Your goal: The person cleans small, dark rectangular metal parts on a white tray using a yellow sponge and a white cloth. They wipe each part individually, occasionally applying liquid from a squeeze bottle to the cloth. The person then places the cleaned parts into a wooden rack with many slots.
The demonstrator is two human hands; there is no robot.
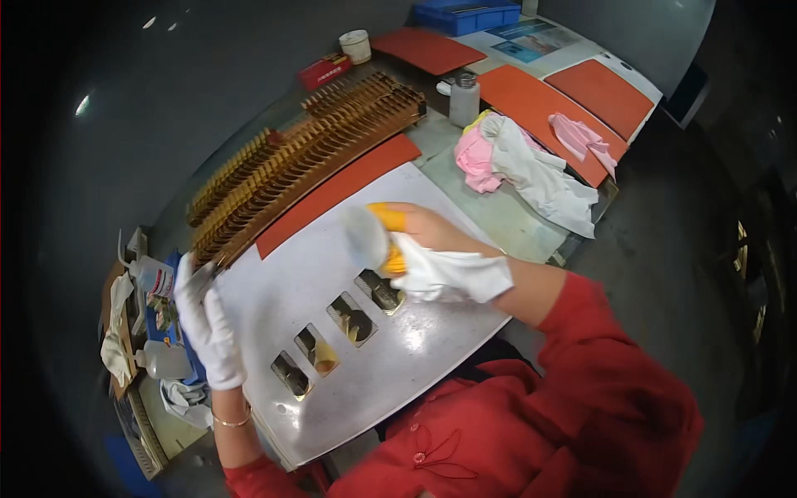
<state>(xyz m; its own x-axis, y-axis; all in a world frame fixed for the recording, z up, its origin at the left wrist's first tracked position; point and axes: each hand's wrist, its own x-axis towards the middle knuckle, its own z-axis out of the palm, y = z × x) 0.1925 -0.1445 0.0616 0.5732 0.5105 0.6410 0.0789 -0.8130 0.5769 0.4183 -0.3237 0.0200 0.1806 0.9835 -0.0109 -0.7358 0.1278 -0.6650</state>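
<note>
My right hand (432, 249) is over the middle of the white board (448, 332), with yellow finger covers and white glove fabric around the palm and wrist. Its fingers are closed round a whitish translucent round object (364, 238), smeared by motion, so its kind is unclear. Just below, several small dark-and-gold shiny rectangular plates (352, 322) lie in a slanting row on the board. In a white glove, my left hand (212, 332) is raised at the board's left edge, beside the near end of the slotted rack (307, 158). Its fingers are stretched out, with nothing visible in them.
An orange-red mat (340, 195) lies between rack and board. Behind are a grey bottle (465, 101), pink and white cloths (535, 170), more orange mats (531, 108) and a blue bin (469, 17). Squeeze bottles (166, 361) and a blue tray (195, 365) stand at the left.
</note>
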